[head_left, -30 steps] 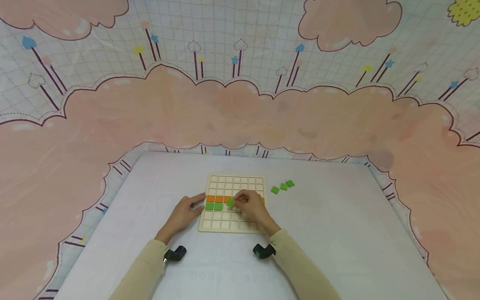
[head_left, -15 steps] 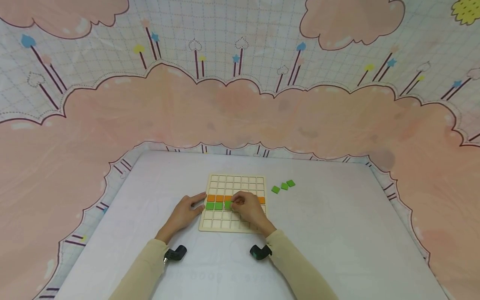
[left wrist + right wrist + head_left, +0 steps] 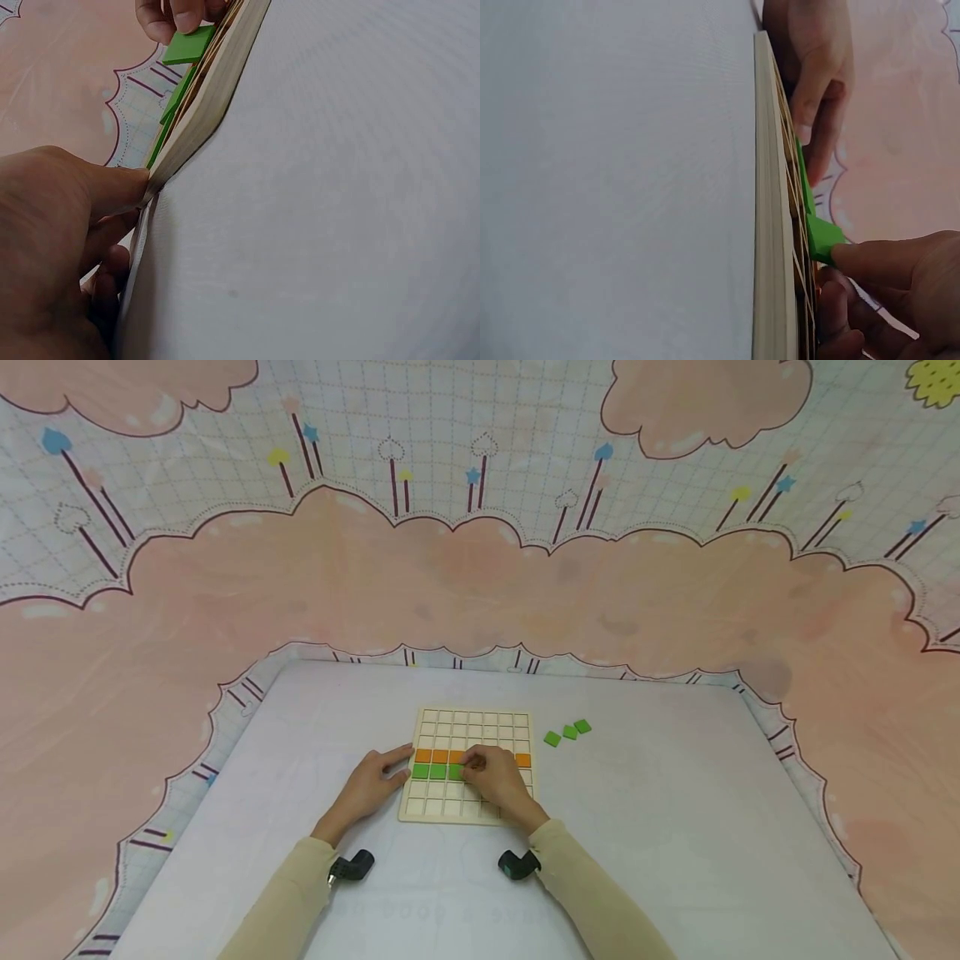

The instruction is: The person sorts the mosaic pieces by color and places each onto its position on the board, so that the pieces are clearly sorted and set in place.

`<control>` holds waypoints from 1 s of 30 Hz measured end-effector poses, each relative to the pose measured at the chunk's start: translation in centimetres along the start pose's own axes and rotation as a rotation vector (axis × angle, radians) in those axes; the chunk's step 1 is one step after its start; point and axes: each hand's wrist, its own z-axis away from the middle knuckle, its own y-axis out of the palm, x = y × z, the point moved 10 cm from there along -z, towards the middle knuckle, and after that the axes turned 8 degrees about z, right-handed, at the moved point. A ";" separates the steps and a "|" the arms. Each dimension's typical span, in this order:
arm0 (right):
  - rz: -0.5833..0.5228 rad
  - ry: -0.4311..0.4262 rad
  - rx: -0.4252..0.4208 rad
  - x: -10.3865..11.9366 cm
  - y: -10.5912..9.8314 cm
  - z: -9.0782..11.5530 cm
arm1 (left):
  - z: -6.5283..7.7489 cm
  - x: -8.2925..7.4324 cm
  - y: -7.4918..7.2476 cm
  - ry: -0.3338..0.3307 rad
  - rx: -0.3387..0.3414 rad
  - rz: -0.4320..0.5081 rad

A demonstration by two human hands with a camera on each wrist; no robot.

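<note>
A pale wooden grid board (image 3: pixel 471 718) lies flat on the table. My left hand (image 3: pixel 367 785) is at its left side, with thumb and index finger touching the edge and spread apart. Over the board, my right hand (image 3: pixel 501 778) pinches a square green tile (image 3: pixel 187 46) between thumb and fingers. That tile is tilted at a cell in the row below the orange tiles (image 3: pixel 441 756). Two green tiles (image 3: pixel 429 771) sit in the cells to its left. The right hand covers part of the orange row and the cells beneath it.
Three loose green tiles (image 3: pixel 570 732) lie on the white tablecloth (image 3: pixel 675 810), right of the board. Black wrist cameras (image 3: pixel 352 865) sit at both cuffs. Behind the table hangs a patterned cloth (image 3: pixel 480 585) with clouds and candle-like drawings.
My right hand has carried the green tile slightly left and lowered it into the row beside the two green tiles. The left hand keeps its place at the board's edge.
</note>
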 end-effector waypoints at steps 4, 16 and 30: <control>0.021 -0.002 -0.004 0.1 0.0 -0.1 | 0.0 -0.1 0.0 0.005 0.003 0.000; 0.054 -0.009 -0.027 -0.2 0.1 -0.2 | 0.1 -0.1 0.1 -0.009 0.009 0.004; 0.068 -0.002 -0.034 -0.3 0.1 -0.5 | 0.1 0.0 0.0 -0.008 0.007 0.000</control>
